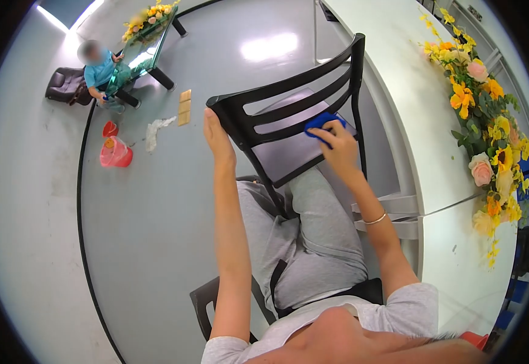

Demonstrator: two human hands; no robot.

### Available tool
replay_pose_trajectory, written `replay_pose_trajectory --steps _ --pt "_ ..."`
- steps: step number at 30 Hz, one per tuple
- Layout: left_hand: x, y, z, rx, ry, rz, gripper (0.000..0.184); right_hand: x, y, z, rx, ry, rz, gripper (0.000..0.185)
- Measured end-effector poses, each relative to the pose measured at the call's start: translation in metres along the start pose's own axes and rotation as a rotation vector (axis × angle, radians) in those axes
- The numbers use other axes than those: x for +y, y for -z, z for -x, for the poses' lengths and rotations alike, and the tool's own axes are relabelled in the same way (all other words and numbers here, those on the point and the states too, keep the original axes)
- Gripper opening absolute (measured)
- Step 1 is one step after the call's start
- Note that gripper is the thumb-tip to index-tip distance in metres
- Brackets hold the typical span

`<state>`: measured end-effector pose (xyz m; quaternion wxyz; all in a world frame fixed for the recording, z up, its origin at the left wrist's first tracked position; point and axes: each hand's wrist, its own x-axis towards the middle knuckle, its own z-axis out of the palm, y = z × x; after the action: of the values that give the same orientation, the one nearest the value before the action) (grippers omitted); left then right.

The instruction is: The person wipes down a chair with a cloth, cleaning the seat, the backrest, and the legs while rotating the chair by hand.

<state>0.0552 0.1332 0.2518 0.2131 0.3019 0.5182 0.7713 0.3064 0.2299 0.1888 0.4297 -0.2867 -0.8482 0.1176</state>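
A black chair (289, 85) with a slatted back and a grey seat (289, 151) stands in front of my knees, its back turned toward me. My left hand (220, 142) grips the left end of its backrest, with the fingers partly hidden. In my right hand (340, 148) is a blue cloth (324, 124), pinched between bent fingers and pressed to a lower slat near the right side of the backrest.
A white table (392, 67) with a long flower arrangement (495, 145) runs along my right. On the floor at left are a pink bucket (116, 153), a white crumpled cloth (153, 133) and a tan strip (184, 107). Beyond, a person (99, 73) sits by a glass table (149, 51).
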Motion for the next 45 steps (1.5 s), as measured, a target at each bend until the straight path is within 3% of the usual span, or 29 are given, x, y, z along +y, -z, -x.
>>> replay_pose_trajectory --steps 5,8,14,17,30,38,45 --pt "-0.006 0.004 -0.002 -0.012 -0.001 -0.023 0.060 0.046 0.012 -0.005 0.152 -0.153 0.036 0.033" --pt "-0.010 -0.004 -0.001 0.092 -0.046 -0.005 0.050 0.058 0.020 -0.013 0.151 -0.149 0.070 0.032" --pt "-0.012 -0.001 -0.003 0.059 -0.065 0.004 0.045 0.052 0.011 -0.001 0.164 -0.222 -0.081 0.037" --pt "-0.013 0.005 -0.003 0.002 -0.015 -0.007 0.055 0.050 0.010 -0.002 0.211 -0.200 -0.060 0.039" --pt "-0.006 0.001 -0.001 0.016 -0.021 -0.019 0.056 0.110 0.018 -0.033 0.215 -0.205 -0.008 0.031" --pt "-0.023 0.006 -0.004 0.032 -0.003 0.058 0.055 0.096 0.022 -0.041 0.232 -0.190 -0.011 0.023" --pt "-0.025 0.006 -0.004 0.035 -0.010 0.019 0.060 0.018 0.000 -0.007 0.216 -0.131 -0.034 0.030"
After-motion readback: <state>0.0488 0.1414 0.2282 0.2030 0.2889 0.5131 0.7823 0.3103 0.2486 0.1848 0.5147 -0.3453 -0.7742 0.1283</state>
